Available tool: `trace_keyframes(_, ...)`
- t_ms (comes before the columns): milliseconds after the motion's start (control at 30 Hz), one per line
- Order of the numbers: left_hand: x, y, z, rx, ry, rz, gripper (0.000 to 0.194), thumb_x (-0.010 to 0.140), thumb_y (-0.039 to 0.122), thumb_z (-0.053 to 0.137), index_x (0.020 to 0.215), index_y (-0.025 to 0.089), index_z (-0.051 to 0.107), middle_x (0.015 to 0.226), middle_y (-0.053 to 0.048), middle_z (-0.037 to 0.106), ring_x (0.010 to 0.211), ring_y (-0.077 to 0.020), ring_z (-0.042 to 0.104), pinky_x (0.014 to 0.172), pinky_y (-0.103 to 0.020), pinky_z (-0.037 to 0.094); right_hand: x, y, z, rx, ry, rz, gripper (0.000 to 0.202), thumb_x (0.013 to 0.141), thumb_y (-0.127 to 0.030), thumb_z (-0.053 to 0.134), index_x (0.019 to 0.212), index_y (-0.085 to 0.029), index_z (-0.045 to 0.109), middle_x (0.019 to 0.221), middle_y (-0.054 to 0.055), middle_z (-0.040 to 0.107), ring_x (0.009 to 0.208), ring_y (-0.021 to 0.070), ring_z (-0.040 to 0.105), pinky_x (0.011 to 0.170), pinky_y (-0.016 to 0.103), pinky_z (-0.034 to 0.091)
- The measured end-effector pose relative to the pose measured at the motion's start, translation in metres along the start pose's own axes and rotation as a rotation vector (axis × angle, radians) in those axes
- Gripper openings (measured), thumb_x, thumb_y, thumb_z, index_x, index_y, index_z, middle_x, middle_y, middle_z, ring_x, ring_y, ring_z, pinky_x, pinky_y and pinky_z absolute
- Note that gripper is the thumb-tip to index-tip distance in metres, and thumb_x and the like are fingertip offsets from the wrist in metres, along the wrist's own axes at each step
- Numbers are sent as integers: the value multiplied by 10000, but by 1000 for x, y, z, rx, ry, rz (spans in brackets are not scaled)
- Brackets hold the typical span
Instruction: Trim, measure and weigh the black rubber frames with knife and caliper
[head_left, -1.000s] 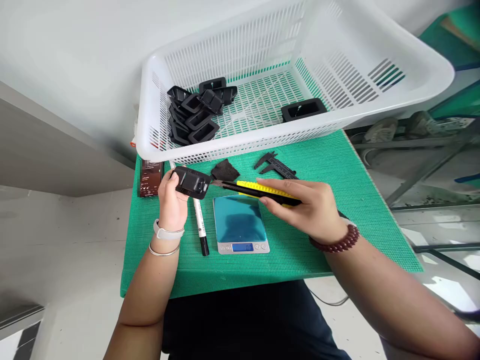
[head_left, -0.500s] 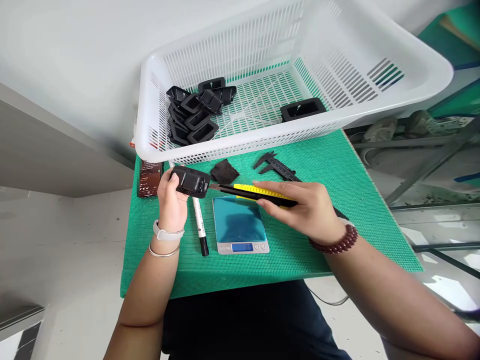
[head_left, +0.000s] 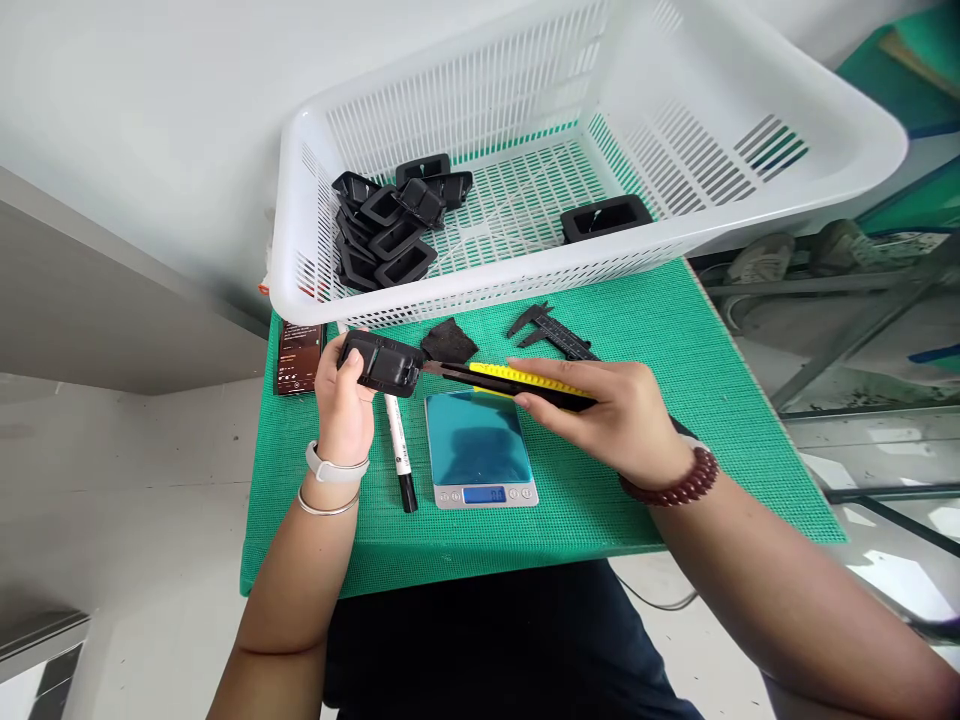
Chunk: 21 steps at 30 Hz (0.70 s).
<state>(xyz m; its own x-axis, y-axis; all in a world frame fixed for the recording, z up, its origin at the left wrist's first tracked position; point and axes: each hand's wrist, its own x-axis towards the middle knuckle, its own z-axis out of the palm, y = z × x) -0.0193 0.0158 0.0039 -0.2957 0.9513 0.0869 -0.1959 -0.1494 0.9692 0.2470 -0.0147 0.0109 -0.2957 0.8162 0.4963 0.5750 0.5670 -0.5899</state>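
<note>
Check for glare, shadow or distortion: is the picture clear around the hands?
Head view: left hand and right hand look well lit and fairly sharp; a soft dark patch, shadow or reflection, lies on the scale; bright patches glare on the floor at right; the right end of the basket looks stretched.

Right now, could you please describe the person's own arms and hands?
The left hand and right hand are ungloved, the forearms bare. On the left are a white wristband and thin silver bangle; on the right, a dark red beaded bracelet.
</note>
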Motion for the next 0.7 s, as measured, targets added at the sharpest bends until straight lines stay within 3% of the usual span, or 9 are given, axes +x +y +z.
trace_keyframes(300, 0, 1, 1, 7, -2, -3, 242, 771, 417, 731, 927, 237, 688, 962, -24, 685, 954, -165, 673, 855, -276, 559, 0, 1, 1, 19, 22, 51, 280, 883, -285, 684, 1152, -217, 721, 1029, 38, 779, 760, 188, 764, 623, 254, 617)
trace_keyframes(700, 0, 2, 0, -5, 10, -8, 239, 771, 408, 730, 934, 236, 693, 988, -28, 698, 970, -170, 673, 851, -274, 561, 1, -1, 1, 74, -27, 60, 267, 876, -255, 690, 1140, -236, 725, 1072, 15, 767, 814, 192, 767, 748, 269, 642)
